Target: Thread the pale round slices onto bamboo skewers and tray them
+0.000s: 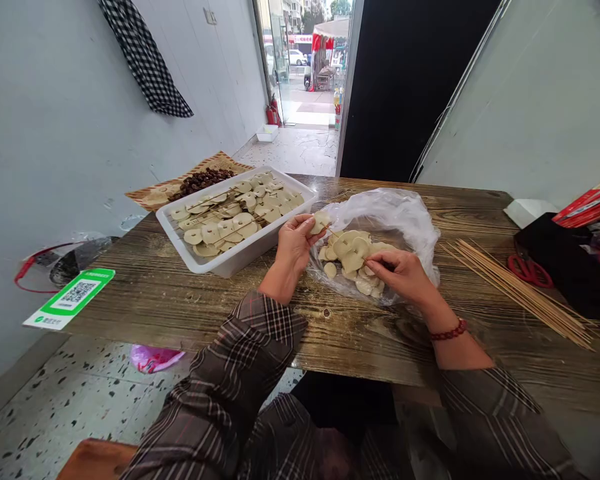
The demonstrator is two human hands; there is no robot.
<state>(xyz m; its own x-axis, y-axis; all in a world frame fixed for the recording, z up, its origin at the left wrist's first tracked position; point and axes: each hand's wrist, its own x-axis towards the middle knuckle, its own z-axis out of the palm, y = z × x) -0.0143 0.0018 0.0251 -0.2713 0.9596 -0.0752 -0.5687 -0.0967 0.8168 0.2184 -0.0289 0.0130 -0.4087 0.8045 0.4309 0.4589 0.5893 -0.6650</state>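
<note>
Pinching thin skewer (331, 231) in left hand (295, 240) at left edge of plastic bag (405, 212); pinching round slice (355, 253) in right hand (400, 270) over bag's middle. Slanting by skewer's long axis from left hand toward slice, over bag's left half.

You are wearing a dark red beaded bracelet (449, 331) on your right wrist. Just beyond it, your bare right hand (404, 272) is pinching, thumb against forefinger, and pointing leftward. Well left of the bracelet, your bare left hand (296, 245) is pinching too, its fingers curling inward. Your dark brown plaid cloth sleeves are covering both arms, the right one (500, 410) ending just short of the bracelet.
</note>
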